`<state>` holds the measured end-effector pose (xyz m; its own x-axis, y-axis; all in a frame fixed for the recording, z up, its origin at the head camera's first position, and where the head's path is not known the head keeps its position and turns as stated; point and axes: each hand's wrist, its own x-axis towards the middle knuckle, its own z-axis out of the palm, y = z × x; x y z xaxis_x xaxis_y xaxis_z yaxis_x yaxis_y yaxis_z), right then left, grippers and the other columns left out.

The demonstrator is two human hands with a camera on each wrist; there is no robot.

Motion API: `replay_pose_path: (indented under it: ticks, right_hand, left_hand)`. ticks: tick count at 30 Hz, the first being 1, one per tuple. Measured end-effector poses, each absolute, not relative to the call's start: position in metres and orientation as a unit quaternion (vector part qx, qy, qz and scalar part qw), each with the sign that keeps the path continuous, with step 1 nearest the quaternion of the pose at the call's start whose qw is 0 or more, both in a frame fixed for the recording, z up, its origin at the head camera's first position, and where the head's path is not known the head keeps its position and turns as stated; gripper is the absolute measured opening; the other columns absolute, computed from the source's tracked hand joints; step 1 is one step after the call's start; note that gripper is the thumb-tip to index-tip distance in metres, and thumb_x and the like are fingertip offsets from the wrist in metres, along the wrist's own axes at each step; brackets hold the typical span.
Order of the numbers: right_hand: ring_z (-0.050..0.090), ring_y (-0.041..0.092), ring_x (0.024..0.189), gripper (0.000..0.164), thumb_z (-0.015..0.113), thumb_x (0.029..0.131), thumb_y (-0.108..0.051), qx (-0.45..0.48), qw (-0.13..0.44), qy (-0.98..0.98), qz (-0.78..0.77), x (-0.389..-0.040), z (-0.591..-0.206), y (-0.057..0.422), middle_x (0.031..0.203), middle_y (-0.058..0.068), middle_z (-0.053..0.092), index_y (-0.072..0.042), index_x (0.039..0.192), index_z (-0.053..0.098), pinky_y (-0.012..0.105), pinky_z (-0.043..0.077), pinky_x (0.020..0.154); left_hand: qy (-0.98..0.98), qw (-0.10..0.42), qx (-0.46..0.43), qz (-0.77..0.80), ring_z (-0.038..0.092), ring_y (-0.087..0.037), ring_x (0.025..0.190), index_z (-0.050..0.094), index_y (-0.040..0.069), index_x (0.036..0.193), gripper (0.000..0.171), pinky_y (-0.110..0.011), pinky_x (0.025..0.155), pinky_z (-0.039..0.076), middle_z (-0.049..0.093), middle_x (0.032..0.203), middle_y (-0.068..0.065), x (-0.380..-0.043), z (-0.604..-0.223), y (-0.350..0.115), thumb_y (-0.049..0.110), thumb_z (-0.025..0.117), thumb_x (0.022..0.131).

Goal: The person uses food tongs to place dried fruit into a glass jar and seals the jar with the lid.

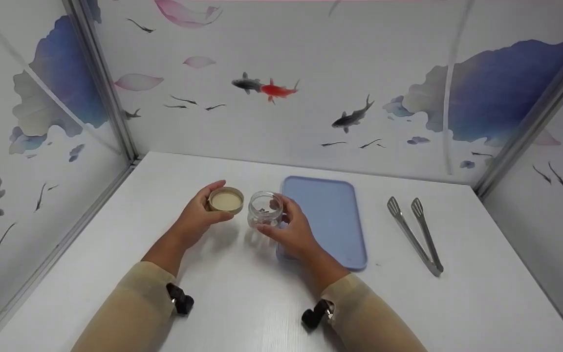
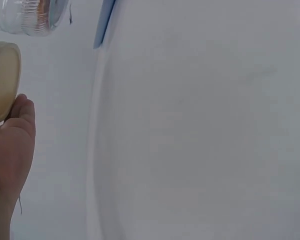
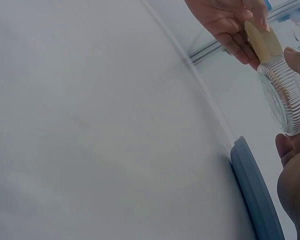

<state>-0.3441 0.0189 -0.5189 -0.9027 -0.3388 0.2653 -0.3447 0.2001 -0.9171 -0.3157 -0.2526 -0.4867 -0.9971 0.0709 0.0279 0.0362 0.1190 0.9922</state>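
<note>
In the head view my left hand (image 1: 196,220) holds a round gold-coloured jar lid (image 1: 227,200) by its rim, with the pale inner side facing up. Just right of it, my right hand (image 1: 298,230) grips a small clear glass jar (image 1: 261,220), thumb in front and fingers behind. The jar's mouth is uncovered, and a narrow gap separates it from the lid. Ribbed glass walls show on the jar (image 3: 282,92) in the right wrist view. Whether the dark patches seen through the glass are contents or fingers, I cannot tell.
A light blue rectangular tray (image 1: 328,215) lies on the white table (image 1: 232,303), partly behind my right hand. Farther right rest metal tongs (image 1: 421,239), their slotted ends spread apart. Printed wall panels (image 1: 281,132) border the table at the back and sides.
</note>
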Motion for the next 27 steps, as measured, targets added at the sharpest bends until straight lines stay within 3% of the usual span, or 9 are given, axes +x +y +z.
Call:
replay_pose_path:
  ticks: [6,12,17,24,27]
  right_hand:
    - [0.059,0.025,0.137,0.094,0.094,0.081,-0.043,0.215,0.010,-0.775,0.594,-0.345,-0.518,0.020,0.153,0.003,0.060,-0.021,0.159,0.046,0.051,0.049,0.119]
    - [0.062,0.028,0.140,0.094,0.095,0.081,-0.040,0.216,0.007,-0.760,0.613,-0.342,-0.514,0.021,0.153,0.006,0.060,-0.022,0.158,0.047,0.050,0.048,0.122]
    - [0.067,0.030,0.129,0.093,0.095,0.082,-0.036,0.222,-0.001,-0.751,0.622,-0.339,-0.512,0.020,0.154,0.006,0.056,-0.022,0.159,0.046,0.045,0.059,0.110]
    - [0.065,0.028,0.134,0.092,0.092,0.086,-0.023,0.236,-0.046,-0.710,0.662,-0.336,-0.513,0.015,0.160,0.019,0.047,-0.022,0.162,0.041,0.038,0.061,0.106]
    - [0.061,0.026,0.138,0.095,0.092,0.086,-0.019,0.236,-0.053,-0.701,0.670,-0.335,-0.512,0.013,0.159,0.016,0.049,-0.021,0.164,0.039,0.038,0.059,0.109]
  left_hand:
    - [0.733,0.000,0.059,0.678,0.044,-0.022,0.154,0.026,0.029,0.170,0.105,-0.036,0.125,0.043,0.040,0.167,-0.005,-0.313,-0.486,-0.251,0.015,0.089,0.087]
    - [0.712,-0.018,0.064,0.699,0.046,-0.026,0.149,0.022,0.022,0.161,0.101,-0.021,0.110,0.051,0.038,0.163,-0.007,-0.310,-0.486,-0.247,0.010,0.088,0.086]
    - [0.702,-0.013,0.066,0.709,0.048,-0.028,0.147,0.021,0.018,0.148,0.089,-0.019,0.106,0.053,0.042,0.157,-0.010,-0.306,-0.484,-0.245,0.008,0.086,0.088]
    - [0.690,-0.010,0.103,0.717,0.048,-0.027,0.146,0.026,0.018,0.152,0.083,-0.021,0.106,0.054,0.041,0.158,-0.010,-0.301,-0.479,-0.244,0.008,0.082,0.092]
    - [0.686,-0.010,0.116,0.718,0.049,-0.027,0.145,0.029,0.018,0.154,0.081,-0.023,0.106,0.055,0.042,0.157,-0.009,-0.300,-0.477,-0.244,0.008,0.081,0.093]
